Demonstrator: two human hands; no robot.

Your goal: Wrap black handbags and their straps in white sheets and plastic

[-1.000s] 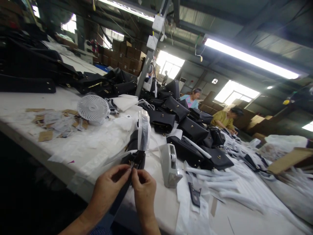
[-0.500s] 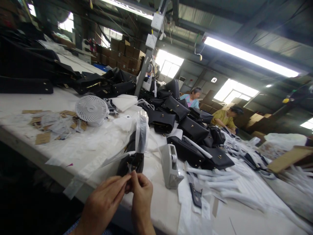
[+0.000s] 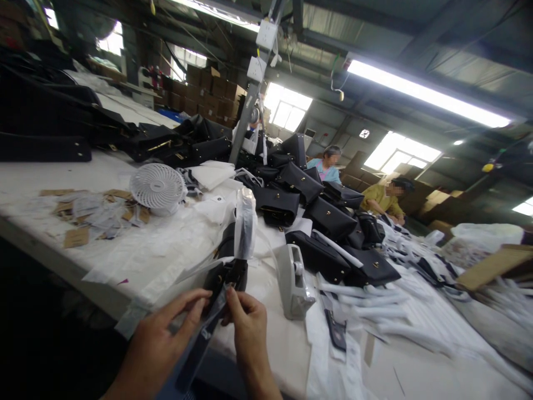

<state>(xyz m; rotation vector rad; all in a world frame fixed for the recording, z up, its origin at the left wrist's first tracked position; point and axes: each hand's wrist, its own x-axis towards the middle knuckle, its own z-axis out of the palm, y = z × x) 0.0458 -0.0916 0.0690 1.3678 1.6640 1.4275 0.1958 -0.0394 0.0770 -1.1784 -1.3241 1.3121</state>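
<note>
Holding: left hand [image 3: 160, 341] and right hand [image 3: 250, 328] both pinch the black strap [image 3: 204, 336], fingertips closed narrow on it from either side.
Strap place: at the near edge of the table [image 3: 41, 183], between the two hands, slanting from its clasp end [image 3: 233, 273] down toward the person; flat, matte, long.
Just behind: clear plastic wrap [image 3: 245, 222] standing up in a loop, glossy and crinkled, over a dark piece.
Beside right hand: grey tape dispenser [image 3: 291, 280], hard plastic, upright, near but apart.
Containers: cardboard box [image 3: 491, 266] at far right, open flap, contents cannot tell; stacked cartons [image 3: 208, 89] at the back, shut.
Pile: black handbags [image 3: 328, 219] heaped mid-table, smooth leather-like, small gold fittings.
Loose stuff: white wrapped straps [image 3: 375, 311] strewn right, soft and tubular; brown card tags [image 3: 77, 236] scattered left, flat.
Fan: white desk fan [image 3: 158, 186], round grille, lying face up by the tags.
Table cover: white sheeting, wrinkled.
People: two co-workers [image 3: 385, 200] at the far end, bent over the table.
</note>
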